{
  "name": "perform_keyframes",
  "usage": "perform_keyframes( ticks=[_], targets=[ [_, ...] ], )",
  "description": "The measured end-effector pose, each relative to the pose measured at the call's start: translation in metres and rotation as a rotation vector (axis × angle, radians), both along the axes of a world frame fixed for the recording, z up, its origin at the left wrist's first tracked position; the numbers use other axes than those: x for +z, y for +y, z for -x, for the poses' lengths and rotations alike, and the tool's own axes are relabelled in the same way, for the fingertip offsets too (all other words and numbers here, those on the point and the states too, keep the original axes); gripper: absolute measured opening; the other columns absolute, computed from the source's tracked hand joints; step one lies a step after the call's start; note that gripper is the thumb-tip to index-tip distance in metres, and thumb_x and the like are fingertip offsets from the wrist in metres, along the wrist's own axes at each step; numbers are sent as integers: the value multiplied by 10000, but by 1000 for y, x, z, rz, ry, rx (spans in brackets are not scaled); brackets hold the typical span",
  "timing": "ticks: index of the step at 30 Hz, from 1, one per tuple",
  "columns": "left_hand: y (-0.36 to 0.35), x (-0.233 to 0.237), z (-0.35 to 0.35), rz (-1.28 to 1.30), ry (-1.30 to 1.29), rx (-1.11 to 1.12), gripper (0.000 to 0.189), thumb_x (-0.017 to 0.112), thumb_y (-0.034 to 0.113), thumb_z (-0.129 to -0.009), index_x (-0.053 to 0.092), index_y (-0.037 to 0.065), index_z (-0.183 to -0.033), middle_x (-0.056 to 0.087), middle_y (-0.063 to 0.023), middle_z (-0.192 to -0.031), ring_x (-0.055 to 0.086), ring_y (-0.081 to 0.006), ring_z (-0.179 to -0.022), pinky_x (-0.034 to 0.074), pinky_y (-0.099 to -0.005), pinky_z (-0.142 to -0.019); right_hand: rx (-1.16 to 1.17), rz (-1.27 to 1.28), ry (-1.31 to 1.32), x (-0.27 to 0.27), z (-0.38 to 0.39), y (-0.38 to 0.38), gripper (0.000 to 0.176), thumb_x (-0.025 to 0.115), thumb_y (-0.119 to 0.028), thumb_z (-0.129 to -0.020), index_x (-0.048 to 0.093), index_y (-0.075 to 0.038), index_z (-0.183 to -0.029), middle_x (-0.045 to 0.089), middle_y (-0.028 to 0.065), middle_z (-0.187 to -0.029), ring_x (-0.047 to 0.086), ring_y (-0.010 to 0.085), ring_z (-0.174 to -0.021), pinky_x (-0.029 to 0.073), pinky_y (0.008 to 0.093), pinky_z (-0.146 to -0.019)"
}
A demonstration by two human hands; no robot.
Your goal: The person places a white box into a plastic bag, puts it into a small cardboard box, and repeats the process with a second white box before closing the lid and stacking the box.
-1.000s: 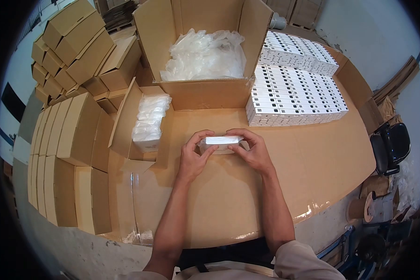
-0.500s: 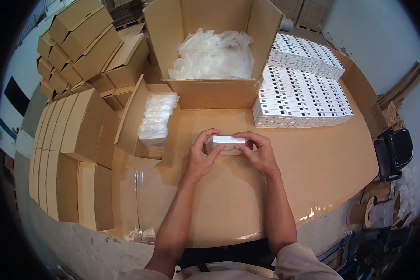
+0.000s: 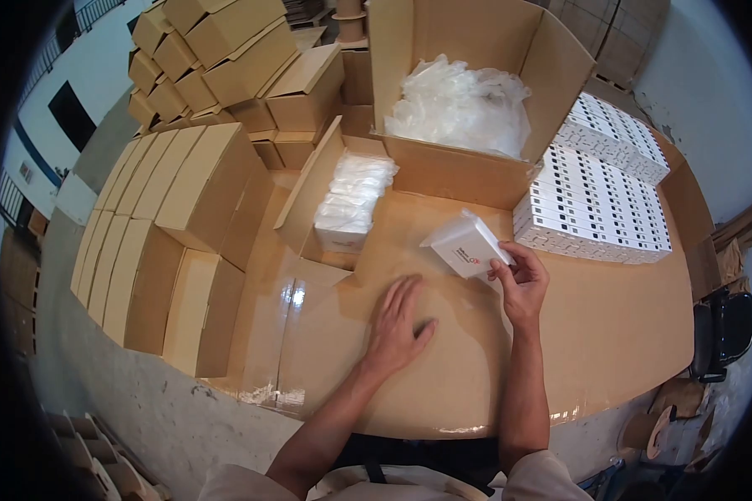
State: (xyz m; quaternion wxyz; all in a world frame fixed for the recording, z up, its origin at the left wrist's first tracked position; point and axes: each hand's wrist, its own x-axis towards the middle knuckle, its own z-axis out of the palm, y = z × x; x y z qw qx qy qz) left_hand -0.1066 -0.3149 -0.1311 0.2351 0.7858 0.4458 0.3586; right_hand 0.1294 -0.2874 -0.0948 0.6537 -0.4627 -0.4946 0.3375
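My right hand (image 3: 522, 282) pinches a small white box (image 3: 466, 249) by its right end, between thumb and fingers. A clear plastic bag (image 3: 437, 237) wraps the box and sticks out past its left side. Printed lettering and a small red mark show on the face toward me. Low over the cardboard-covered table (image 3: 443, 376), my left hand (image 3: 398, 328) is open, fingers stretched and thumb apart, with nothing in it. Beyond it stands an open carton (image 3: 297, 250) with a row of bagged white boxes (image 3: 351, 200) inside.
A large open carton (image 3: 451, 175) full of clear plastic bags (image 3: 459, 104) stands at the back. Rows of white boxes (image 3: 597, 204) are stacked at the right. Brown cartons (image 3: 175, 200) line the left, with more piled behind. A black chair (image 3: 721, 334) is beyond the right edge.
My left hand has let go of the bagged box and opened. My right hand has carried the box to the right and tilted it. The view has turned left.
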Motion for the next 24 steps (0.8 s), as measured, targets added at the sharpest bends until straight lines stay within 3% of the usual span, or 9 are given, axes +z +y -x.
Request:
perform_keyframes(
  ticks=[6, 13, 20, 24],
  targets=[
    [-62, 29, 41, 70, 300, -42, 575, 662, 343, -959, 532, 75, -1450, 453, -120, -1570, 342, -385, -1488, 290, -530, -1224, 101, -112, 44, 13, 45, 7, 306, 696, 113, -918, 622, 56, -1210, 664, 153, -1167, 700, 199, -970, 642, 314, -763],
    [-80, 35, 58, 132, 300, -32, 560, 650, 370, -965, 543, 122, -1456, 455, -79, -1576, 350, -360, -1488, 276, -532, -1231, 215, -195, 54, 31, 113, 29, 315, 669, 140, -923, 601, 60, -1220, 648, 159, -1176, 699, 226, -1023, 651, 344, -817],
    [-77, 35, 62, 123, 263, -43, 521, 655, 363, -962, 572, 133, -1423, 471, -73, -1561, 366, -348, -1475, 293, -529, -1222, 273, -143, -56, 32, 134, 44, 274, 705, 108, -913, 661, 34, -1173, 696, 144, -1135, 722, 201, -958, 645, 320, -827],
    [-75, 32, 62, 116, 246, -45, 500, 662, 351, -958, 587, 133, -1401, 480, -68, -1546, 378, -345, -1464, 305, -531, -1212, 268, -147, -303, 43, 136, 51, 251, 737, 62, -899, 697, 4, -1140, 725, 129, -1118, 728, 191, -911, 633, 312, -777]
  ],
)
